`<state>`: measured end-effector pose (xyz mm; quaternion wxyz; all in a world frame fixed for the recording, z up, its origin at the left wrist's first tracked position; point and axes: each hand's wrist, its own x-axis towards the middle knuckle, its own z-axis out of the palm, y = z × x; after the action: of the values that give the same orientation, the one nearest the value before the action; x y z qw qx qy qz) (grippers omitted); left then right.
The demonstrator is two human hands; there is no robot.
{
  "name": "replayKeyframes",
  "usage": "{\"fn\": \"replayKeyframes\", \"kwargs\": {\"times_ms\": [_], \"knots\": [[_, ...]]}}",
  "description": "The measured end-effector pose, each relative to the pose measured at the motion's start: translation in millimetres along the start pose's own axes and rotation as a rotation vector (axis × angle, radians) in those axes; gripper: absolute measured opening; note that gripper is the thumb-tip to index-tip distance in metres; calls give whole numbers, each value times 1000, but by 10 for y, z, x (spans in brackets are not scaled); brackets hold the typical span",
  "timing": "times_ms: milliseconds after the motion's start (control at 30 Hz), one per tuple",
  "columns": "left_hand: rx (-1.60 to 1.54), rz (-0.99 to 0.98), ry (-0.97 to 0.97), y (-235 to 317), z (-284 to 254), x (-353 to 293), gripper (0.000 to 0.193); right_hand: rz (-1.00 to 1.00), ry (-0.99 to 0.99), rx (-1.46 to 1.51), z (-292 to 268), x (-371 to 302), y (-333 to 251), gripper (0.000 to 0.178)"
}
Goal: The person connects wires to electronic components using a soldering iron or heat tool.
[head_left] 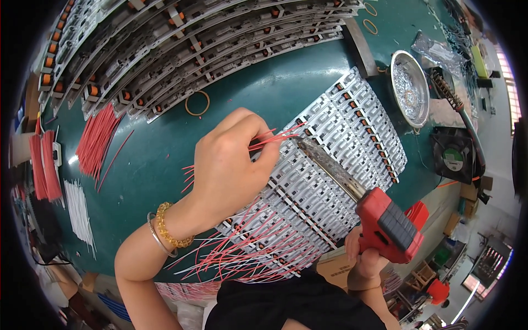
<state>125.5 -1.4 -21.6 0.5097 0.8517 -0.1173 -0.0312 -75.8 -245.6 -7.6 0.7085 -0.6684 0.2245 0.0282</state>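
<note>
My left hand [234, 162] is closed in a pinch on a few thin red wires [286, 133]; their other ends stick out behind the hand. In my right hand [363, 256] is a red and black soldering gun [388, 225]. Its dark, scorched tip reaches up and left, close to the wire ends; whether it touches them I cannot tell. Below both lies a silvery slotted metal panel [360, 124] with rows of small black and orange parts. Red and white wires [242, 250] fan out from its near end. My palm hides some of the panel.
Stacked metal panels [209, 55] fill the far left. Red wires [99, 137] and white wires [80, 212] lie in bundles on the green table [148, 209]. At right are a metal bowl [410, 88] of silvery bits, a coiled-spring holder [446, 91] and a black fan [454, 155].
</note>
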Motion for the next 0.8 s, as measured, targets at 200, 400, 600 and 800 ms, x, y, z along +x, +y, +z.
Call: {"fn": "replayKeyframes", "kwargs": {"times_ms": [200, 400, 600, 800], "knots": [[-2, 11, -11, 3, 9, 13, 11, -61, -46, -255, -172, -99, 49, 54], [17, 8, -17, -10, 0, 7, 12, -329, 180, -82, 142, 34, -119, 91], [24, 21, -11, 5, -28, -15, 11, -839, 245, -169, -330, 227, -491, 88], [-32, 71, -24, 98, -98, 38, 9, -580, 347, -127, -344, 498, -293, 71]]}}
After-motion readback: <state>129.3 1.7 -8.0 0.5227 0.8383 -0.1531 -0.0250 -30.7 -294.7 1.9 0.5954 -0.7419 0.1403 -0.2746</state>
